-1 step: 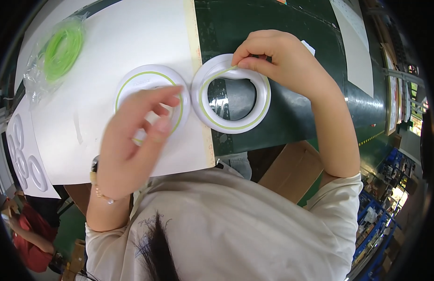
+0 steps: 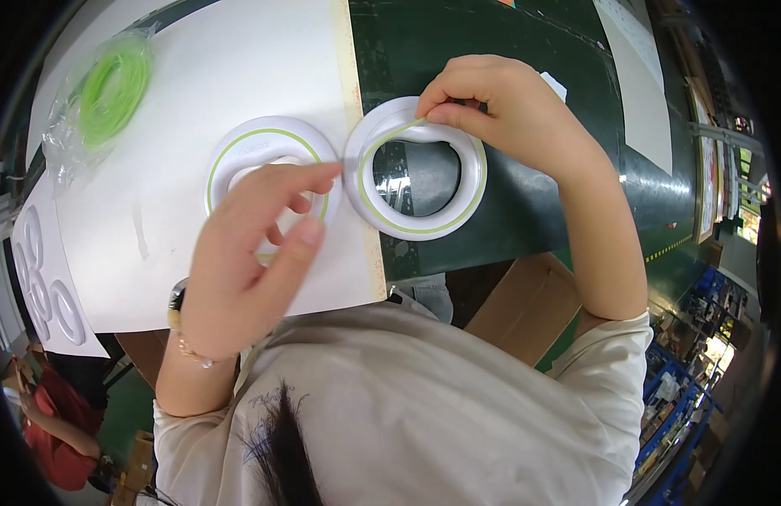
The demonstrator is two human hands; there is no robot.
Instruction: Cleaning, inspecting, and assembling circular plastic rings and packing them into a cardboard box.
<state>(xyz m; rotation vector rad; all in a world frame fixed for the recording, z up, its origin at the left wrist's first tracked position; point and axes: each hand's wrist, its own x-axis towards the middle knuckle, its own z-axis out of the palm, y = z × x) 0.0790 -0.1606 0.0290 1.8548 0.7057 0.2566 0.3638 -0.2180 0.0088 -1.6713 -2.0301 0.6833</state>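
Observation:
A white plastic ring [image 2: 417, 226] with a wide central opening lies on the dark green tabletop. In its face runs a thin light-green strip [image 2: 373, 201], whose end rises off the ring at the top. My right hand [image 2: 500, 105] pinches that end between thumb and fingertips. Over a second white ring [image 2: 254, 143], also edged with a green strip, hovers my left hand [image 2: 260, 244]. Its index finger is stretched toward the first ring, thumb apart, nothing visible between them. It hides much of the second ring's lower part.
A coil of bright green tubing [image 2: 114, 91] lies in a clear bag at the upper left, on a white sheet [image 2: 154, 253]. More white rings [image 2: 66, 312] are at the far left. A cardboard box [image 2: 525, 304] stands below the table edge. A co-worker in red [image 2: 66, 426] is at lower left.
My left hand has shifted slightly right, its index fingertip nearer to the first ring. The right hand keeps its pinch almost unmoved.

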